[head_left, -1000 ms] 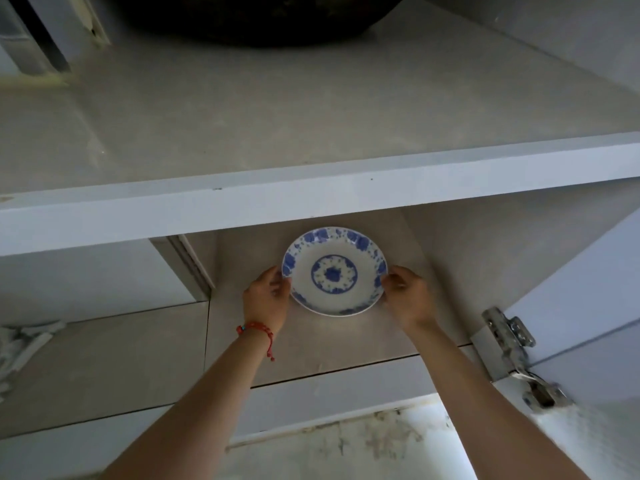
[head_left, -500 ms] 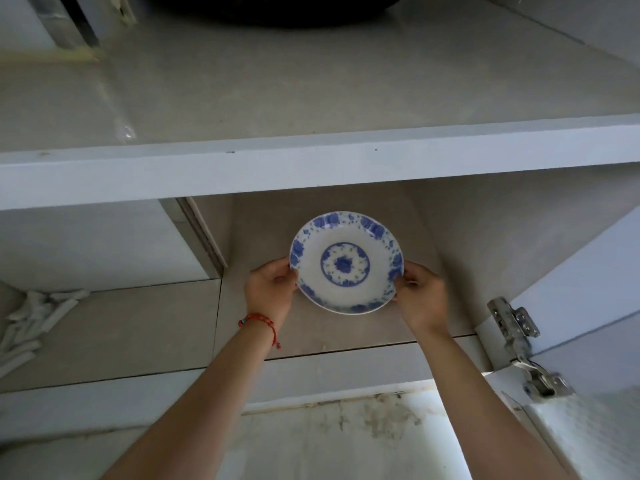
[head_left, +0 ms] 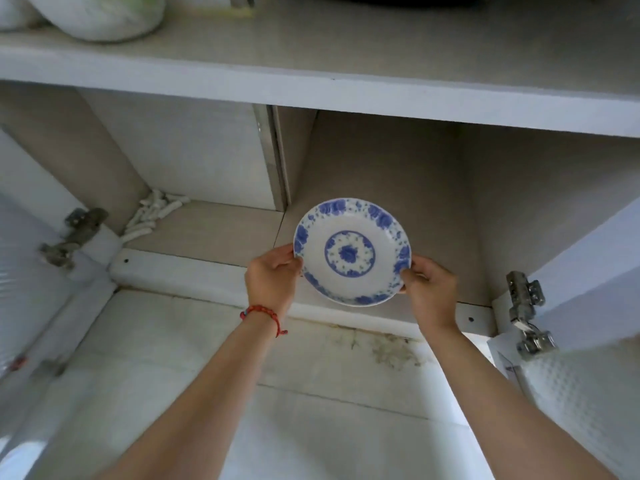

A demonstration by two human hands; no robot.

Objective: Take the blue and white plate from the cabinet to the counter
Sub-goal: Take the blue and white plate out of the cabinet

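The blue and white plate (head_left: 351, 251) is round, white, with a blue flower ring on its rim and a blue medallion in the middle. It is held tilted toward me at the front edge of the lower cabinet shelf (head_left: 381, 188). My left hand (head_left: 272, 277), with a red bracelet at the wrist, grips the plate's left rim. My right hand (head_left: 429, 289) grips its right rim. The plate is off the shelf floor, partly out past the shelf's front lip.
An upper shelf (head_left: 311, 88) runs across above the plate, with white bags (head_left: 100, 15) at its left. Open cabinet doors with metal hinges (head_left: 526, 313) stand at both sides. White small pieces (head_left: 152, 216) lie in the left compartment. A white tiled wall (head_left: 242, 393) lies below.
Both hands have lifted the plate off the shelf floor and drawn it toward me and to the shelf's front edge. The camera view has shifted, showing more of the left compartment.
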